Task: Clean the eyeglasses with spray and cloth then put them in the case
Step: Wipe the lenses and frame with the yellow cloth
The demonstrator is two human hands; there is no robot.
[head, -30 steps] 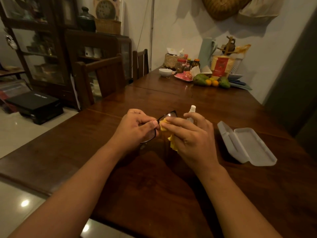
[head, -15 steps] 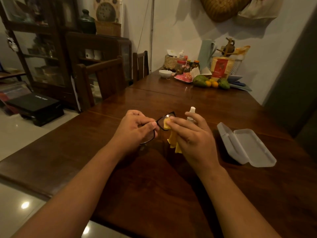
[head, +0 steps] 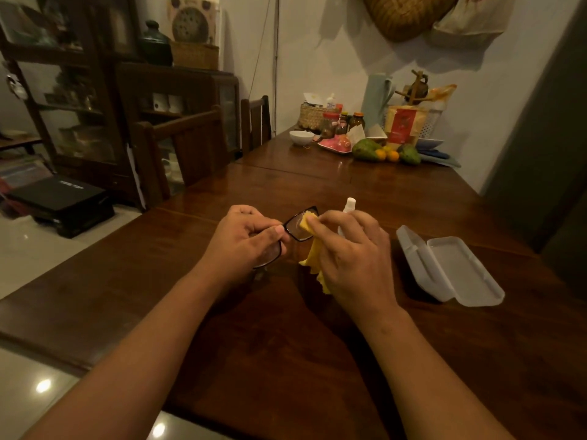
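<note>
Black-framed eyeglasses (head: 293, 228) are held just above a dark, glossy wooden table (head: 286, 344), in the middle of the view and close to the person. The frame is thin and dark and the lenses are clear. One lens is mostly hidden under the left hand, and the other sticks out toward the right hand. The left hand (head: 244, 241) grips the glasses near the bridge, with the fingers curled in and the thumb pressed along the top of the frame. The right hand (head: 352, 255) pinches a yellow cloth (head: 314, 258) against the exposed lens. The rest of the cloth hangs in a loose fold below the palm, down toward the table.

Just behind the right hand stands a small spray bottle (head: 349, 205). The knuckles block most of it, leaving only its white cap and a sliver of the body showing. To the right, well apart from both hands, a pale grey glasses case (head: 451, 268) lies open on the table with its lid folded back.

At the far end of the table, against the wall, sit a white bowl (head: 301, 137), jars, a woven basket and green and orange fruit (head: 381, 152). Wooden chairs (head: 181, 154) stand along the left side, with a dark glass-fronted cabinet (head: 63, 90) beyond them. A black box (head: 63, 198) rests on the pale tiled floor.
</note>
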